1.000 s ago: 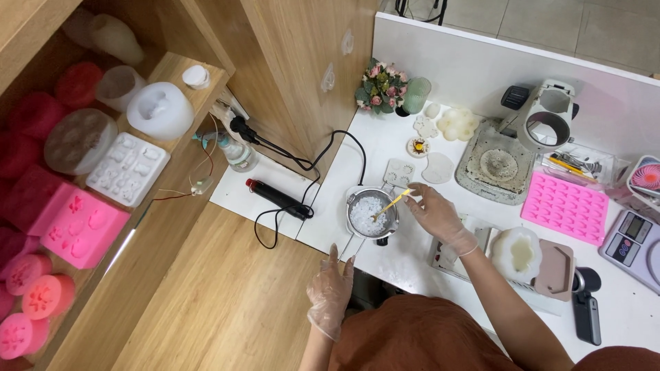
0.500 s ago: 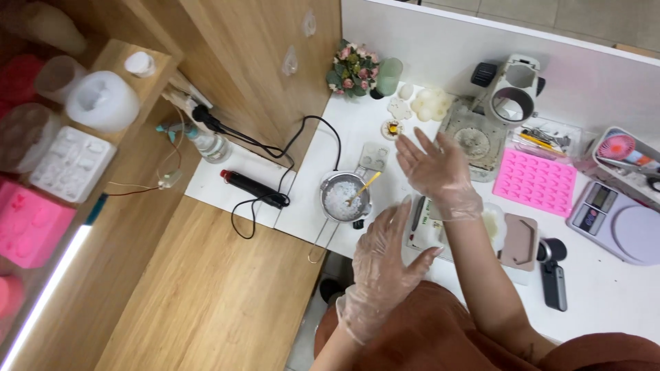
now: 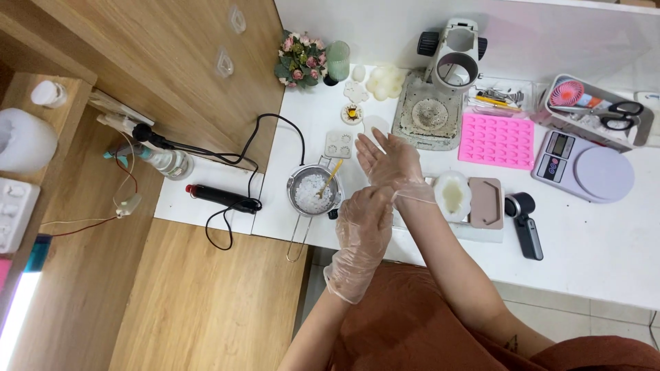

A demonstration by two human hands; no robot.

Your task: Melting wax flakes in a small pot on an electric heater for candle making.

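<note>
Both my hands wear thin clear gloves over the white table. My right hand is held flat with its fingers spread, palm down, just right of a small metal pot. My left hand is closed around the right wrist, pinching the glove cuff there. The pot holds white wax flakes, and a yellow stick leans in it. Its long handle points toward me over the table edge.
A pink silicone mould, a kitchen scale, a white round mould and a black handheld device lie to the right. A black corded tool, a spray bottle and flowers are on the left.
My right hand let go of the yellow stick, which now rests in the pot. My left hand rose from the table edge and closed on the right wrist.
</note>
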